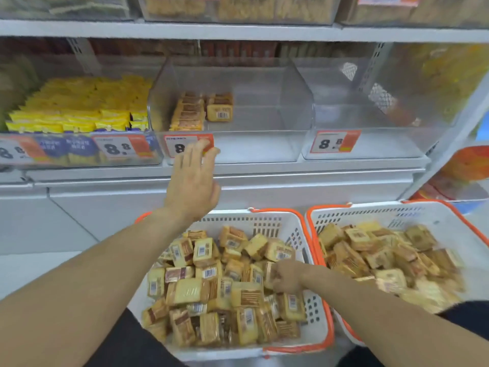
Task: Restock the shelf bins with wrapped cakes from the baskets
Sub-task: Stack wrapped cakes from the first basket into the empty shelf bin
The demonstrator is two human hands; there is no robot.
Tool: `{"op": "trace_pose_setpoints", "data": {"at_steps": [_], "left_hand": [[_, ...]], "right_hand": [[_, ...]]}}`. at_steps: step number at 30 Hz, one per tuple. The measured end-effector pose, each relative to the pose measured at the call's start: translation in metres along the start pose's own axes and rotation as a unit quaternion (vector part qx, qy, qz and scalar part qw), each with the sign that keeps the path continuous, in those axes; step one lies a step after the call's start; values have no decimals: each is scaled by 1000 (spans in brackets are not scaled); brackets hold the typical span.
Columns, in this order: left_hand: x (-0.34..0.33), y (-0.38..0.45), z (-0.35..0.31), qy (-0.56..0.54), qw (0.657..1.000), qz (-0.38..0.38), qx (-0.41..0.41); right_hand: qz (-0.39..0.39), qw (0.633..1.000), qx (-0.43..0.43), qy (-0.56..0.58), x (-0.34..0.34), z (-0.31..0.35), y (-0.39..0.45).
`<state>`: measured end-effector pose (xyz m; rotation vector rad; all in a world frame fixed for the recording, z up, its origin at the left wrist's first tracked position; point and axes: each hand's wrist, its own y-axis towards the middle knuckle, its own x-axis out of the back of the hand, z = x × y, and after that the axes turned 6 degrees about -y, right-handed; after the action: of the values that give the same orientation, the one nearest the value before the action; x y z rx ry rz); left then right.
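Price tags on the clear bin fronts read "8.8": one on the left bin (79, 148), one on the right bin (370, 144). The middle bin (254, 147) shows an "8", half hidden by the left hand (191, 181). Barcodes on the wrapped cakes (209, 272) are too small to read.

We stood before grey metal shelving (238, 31) under even, bright light, its perforated uprights (375, 62) rising behind, a plain grey base panel (105, 207) below and pale floor (31, 268) at lower left.
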<state>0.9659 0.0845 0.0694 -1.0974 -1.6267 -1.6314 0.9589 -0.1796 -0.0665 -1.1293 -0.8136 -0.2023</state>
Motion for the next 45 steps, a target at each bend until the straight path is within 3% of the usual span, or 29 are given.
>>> {"op": "trace_pose_setpoints", "data": {"at_steps": [1, 3, 5, 6, 10, 16, 20, 25, 31, 35, 37, 40, 43, 45], "left_hand": [[-5, -9, -6, -22, 998, 43, -36], [-21, -33, -19, -77, 967, 242, -9], [-41, -67, -34, -109, 887, 442, 78], [-51, -86, -41, -96, 855, 501, 95], [-74, -148, -63, 6, 805, 588, 75], [-95, -160, -52, -70, 832, 533, 135], [-100, -152, -48, -99, 844, 504, 157], [-106, -139, -54, -122, 831, 505, 196], [-82, -98, -44, -187, 749, 572, 277], [-52, -50, -23, -351, 630, 594, 357], [-31, -21, -15, -422, 596, 566, 383], [7, 16, -13, -511, 559, 515, 401], [34, 31, -14, -585, 543, 465, 384], [38, 28, -13, -631, 528, 418, 385]], "right_hand": [[20, 1000, -15, 1, -11, -5, -2], [14, 999, -36, -6, -22, -9, -7], [-3, 999, -38, 11, -27, -10, -6], [-8, 999, -35, 28, -29, -7, -5], [-31, 998, 0, 49, -37, 11, -2], [-35, 989, 22, 145, -48, 35, 0], [-34, 990, 45, 130, -53, 41, 6], [-77, 985, 24, 150, -39, 38, 7], [-88, 995, -28, 46, 52, 23, -19], [-214, 975, -64, 1, 124, 7, -65], [-249, 965, -78, 15, 149, -2, -78], [-245, 948, -51, 198, 167, -9, -89], [-217, 882, 11, 418, 163, -8, -98], [-194, 855, 41, 479, 160, -8, -101]]}}
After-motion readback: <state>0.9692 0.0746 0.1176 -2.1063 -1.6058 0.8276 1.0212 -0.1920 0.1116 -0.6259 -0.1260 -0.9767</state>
